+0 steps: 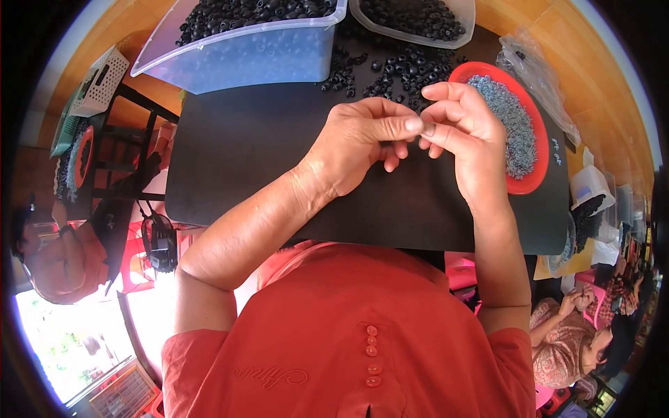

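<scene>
Over the dark table [237, 153], my left hand [355, 139] and my right hand [470, 132] meet thumb to thumb. Both are closed in a pinch, the left with its thumb pressed against the fingers. Whatever lies between the fingertips is too small or hidden to make out. Just beyond the hands, small black ring-like plastic parts [397, 73] lie loose on the tabletop. To the right of my right hand stands a red oval tray [538, 150], filled with small blue-grey, shiny pieces [516, 125].
A large clear bin [265, 59] of black parts stands at the far left, with a smaller clear tub [418, 38] beside it. A crumpled plastic bag [540, 76] lies at the far right. People sit at left [66, 258] and right [564, 348].
</scene>
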{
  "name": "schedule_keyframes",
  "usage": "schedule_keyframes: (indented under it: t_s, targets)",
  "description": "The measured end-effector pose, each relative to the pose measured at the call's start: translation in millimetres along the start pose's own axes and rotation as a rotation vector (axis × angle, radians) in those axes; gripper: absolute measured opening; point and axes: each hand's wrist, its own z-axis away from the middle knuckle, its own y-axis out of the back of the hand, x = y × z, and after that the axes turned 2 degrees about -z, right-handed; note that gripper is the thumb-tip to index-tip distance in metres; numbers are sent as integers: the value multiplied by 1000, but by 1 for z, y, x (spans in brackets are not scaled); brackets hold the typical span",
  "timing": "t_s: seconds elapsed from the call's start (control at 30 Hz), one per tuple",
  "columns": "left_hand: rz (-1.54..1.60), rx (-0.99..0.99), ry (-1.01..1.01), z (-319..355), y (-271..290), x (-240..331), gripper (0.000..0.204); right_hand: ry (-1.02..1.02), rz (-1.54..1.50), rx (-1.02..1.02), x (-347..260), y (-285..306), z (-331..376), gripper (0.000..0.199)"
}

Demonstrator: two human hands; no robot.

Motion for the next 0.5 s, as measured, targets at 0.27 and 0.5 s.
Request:
schedule_keyframes:
  t_s: [0.27,0.5]
  targets:
    - [-412,31,-260,6,-4,0,21,-226,-149,-24,-4,4,-1,33]
    - [-517,34,-256,8,-2,3,18,-245,-161,-14,-6,3,-1,32]
